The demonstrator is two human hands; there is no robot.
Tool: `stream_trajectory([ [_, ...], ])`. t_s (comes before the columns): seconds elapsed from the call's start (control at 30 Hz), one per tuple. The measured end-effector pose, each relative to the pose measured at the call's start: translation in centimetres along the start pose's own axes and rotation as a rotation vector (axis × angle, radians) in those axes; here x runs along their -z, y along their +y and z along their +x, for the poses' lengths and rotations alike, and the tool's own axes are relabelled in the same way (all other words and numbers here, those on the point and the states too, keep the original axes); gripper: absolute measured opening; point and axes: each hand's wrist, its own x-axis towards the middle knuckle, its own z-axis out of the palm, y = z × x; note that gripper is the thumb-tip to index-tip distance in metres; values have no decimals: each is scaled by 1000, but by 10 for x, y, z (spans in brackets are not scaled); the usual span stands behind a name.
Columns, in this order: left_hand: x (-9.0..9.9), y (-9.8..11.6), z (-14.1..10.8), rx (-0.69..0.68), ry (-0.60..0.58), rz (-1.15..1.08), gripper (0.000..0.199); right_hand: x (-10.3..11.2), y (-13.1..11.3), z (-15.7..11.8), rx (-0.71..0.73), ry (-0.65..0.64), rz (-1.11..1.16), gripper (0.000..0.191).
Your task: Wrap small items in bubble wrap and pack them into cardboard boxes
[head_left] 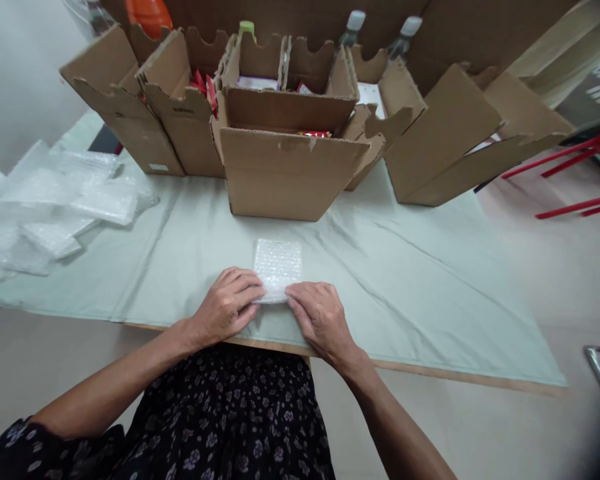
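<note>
Bubble wrap [279, 263] points forward, apparently lengthwise, left fingers [253, 281] and right fingers [300, 291] pinching its near corners.

From here I can see there is just one view, worn on the person's head. It looks forward and steeply down over the lap, taking in both forearms, the near edge of the tabletop [420, 280] at close range and, farther off, the row of cardboard boxes [290, 173] near the top. No second view shares any part.
</note>
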Motion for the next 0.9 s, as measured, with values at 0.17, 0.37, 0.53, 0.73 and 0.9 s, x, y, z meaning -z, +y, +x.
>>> stream_trajectory([
  [0.17, 3, 5, 4, 176, -7, -131, 22, 3, 5, 4, -199, -58, 133, 24],
  [0.37, -9, 1, 14, 295, 56, 17, 19, -7, 6, 9, -191, 134, -51, 25],
  [0.53, -19, -4, 21, 264, 69, 119, 19, -5, -5, 2, 30, 87, -218, 23],
  [0.73, -12, 8, 15, 532, 199, -240, 38, -15, 4, 7, -12, 100, -111, 21],
  [0.9, -7, 33, 10, 937, 255, -995, 56, -11, -3, 16, -364, 130, 317, 22],
])
